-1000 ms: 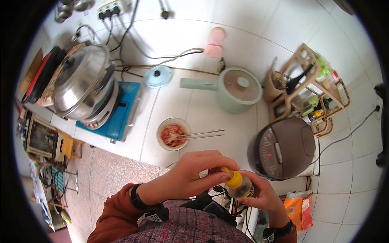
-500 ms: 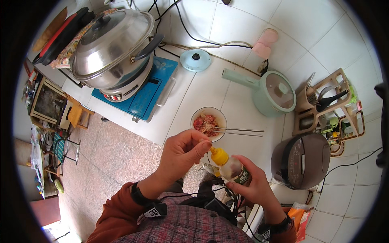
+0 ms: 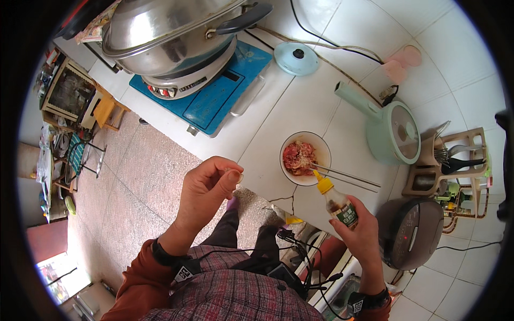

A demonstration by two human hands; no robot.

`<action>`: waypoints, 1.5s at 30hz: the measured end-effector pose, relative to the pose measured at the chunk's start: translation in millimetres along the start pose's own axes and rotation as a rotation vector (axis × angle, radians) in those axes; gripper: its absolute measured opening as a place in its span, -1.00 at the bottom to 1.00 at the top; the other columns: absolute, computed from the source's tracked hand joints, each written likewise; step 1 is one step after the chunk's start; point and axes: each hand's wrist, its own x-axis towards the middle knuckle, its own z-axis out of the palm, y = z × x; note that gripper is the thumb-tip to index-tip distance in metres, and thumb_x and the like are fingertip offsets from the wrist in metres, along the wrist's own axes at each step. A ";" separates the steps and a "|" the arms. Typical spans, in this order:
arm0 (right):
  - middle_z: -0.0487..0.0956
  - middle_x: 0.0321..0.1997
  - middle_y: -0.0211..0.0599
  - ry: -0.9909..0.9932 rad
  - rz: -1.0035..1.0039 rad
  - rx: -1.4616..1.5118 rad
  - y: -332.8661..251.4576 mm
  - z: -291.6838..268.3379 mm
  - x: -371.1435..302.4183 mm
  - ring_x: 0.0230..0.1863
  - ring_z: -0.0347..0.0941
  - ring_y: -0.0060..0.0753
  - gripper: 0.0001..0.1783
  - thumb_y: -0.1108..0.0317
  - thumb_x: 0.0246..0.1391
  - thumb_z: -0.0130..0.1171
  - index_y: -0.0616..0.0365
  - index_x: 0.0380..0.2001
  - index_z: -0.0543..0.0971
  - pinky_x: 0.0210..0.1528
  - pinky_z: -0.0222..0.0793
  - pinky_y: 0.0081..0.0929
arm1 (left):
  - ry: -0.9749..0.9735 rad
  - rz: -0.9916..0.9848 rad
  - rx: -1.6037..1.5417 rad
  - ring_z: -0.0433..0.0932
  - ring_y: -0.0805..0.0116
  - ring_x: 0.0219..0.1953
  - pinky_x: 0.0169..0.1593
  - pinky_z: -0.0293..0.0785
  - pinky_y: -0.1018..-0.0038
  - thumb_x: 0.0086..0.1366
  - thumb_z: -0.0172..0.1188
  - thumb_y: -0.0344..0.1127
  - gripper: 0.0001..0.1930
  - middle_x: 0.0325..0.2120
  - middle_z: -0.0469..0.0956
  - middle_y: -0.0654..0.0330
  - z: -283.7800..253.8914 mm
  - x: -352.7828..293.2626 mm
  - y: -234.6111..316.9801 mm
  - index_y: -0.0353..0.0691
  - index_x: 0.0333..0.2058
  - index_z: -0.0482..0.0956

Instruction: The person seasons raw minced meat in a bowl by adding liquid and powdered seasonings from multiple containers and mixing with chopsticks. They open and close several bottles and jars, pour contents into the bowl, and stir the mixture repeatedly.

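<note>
In my right hand (image 3: pixel 360 224) is a clear squeeze bottle (image 3: pixel 336 202) of dark seasoning, with a yellow nozzle top and a green label. It is tilted, its tip close to the near rim of a white bowl (image 3: pixel 326 172). Minced meat (image 3: pixel 300 156) with pale bits on it fills part of the bowl, and a pair of metal chopsticks (image 3: pixel 350 178) leans out to the right. My left hand (image 3: pixel 206 187), apart from the bottle, pinches a small pale cap (image 3: pixel 240 177) between thumb and forefinger.
A large steel pot (image 3: pixel 171 43) stands on a blue induction cooker (image 3: pixel 214 101) at back left. Behind the bowl lies a light-blue lid (image 3: pixel 296 58). To the right are a green lidded saucepan (image 3: pixel 393 134), a utensil rack (image 3: pixel 423 168) and a brown rice cooker (image 3: pixel 409 232).
My hands have drawn apart; the left, with the small cap, has come off the bottle top. The bottle has tipped toward the bowl. The whole view has shifted.
</note>
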 end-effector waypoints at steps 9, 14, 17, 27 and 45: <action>0.59 -0.08 -0.01 0.005 0.002 -0.105 -2.1 7.1 19.7 -0.12 0.56 -0.01 -0.32 0.22 -0.11 0.42 0.20 0.10 0.46 -0.06 0.45 -0.28 | -0.004 -0.039 -0.013 0.40 0.72 -0.45 -0.40 0.35 0.73 0.36 0.20 -0.32 -0.85 -0.44 0.53 0.41 -19.0 2.9 -7.4 -0.26 -0.20 0.58; 0.60 -0.09 -0.02 -0.023 -0.030 -0.189 -7.5 1.9 20.7 -0.12 0.56 -0.01 -0.32 0.20 -0.11 0.41 0.19 0.11 0.46 -0.06 0.45 -0.29 | -0.010 -0.060 0.005 0.37 0.75 -0.47 -0.41 0.32 0.74 0.37 0.20 -0.31 -0.85 -0.46 0.52 0.45 -21.8 2.7 -11.5 -0.25 -0.20 0.58; 0.61 -0.12 -0.01 -0.023 -0.060 -0.215 -8.0 -2.2 19.4 -0.15 0.57 -0.09 -0.33 0.24 -0.11 0.41 0.23 0.10 0.46 -0.06 0.45 -0.34 | -0.014 -0.068 0.005 0.36 0.76 -0.49 -0.41 0.31 0.75 0.37 0.19 -0.30 -0.86 -0.48 0.51 0.47 -24.1 2.0 -13.0 -0.25 -0.21 0.58; 0.61 -0.12 -0.05 -0.003 -0.099 -0.258 -10.6 -3.4 23.2 -0.12 0.56 -0.03 -0.33 0.18 -0.12 0.41 0.17 0.09 0.48 -0.06 0.45 -0.30 | -0.025 -0.080 -0.013 0.37 0.75 -0.49 -0.42 0.30 0.75 0.36 0.21 -0.31 -0.85 -0.48 0.52 0.45 -23.5 0.3 -19.3 -0.26 -0.22 0.58; 0.63 -0.19 -0.03 0.034 -0.152 -0.304 -23.3 -1.5 35.8 -0.20 0.60 -0.10 -0.37 0.31 -0.14 0.41 0.25 0.06 0.50 -0.10 0.46 -0.38 | -0.029 -0.104 0.006 0.38 0.74 -0.49 -0.42 0.32 0.74 0.37 0.20 -0.31 -0.85 -0.45 0.54 0.41 -28.7 0.5 -20.4 -0.28 -0.22 0.58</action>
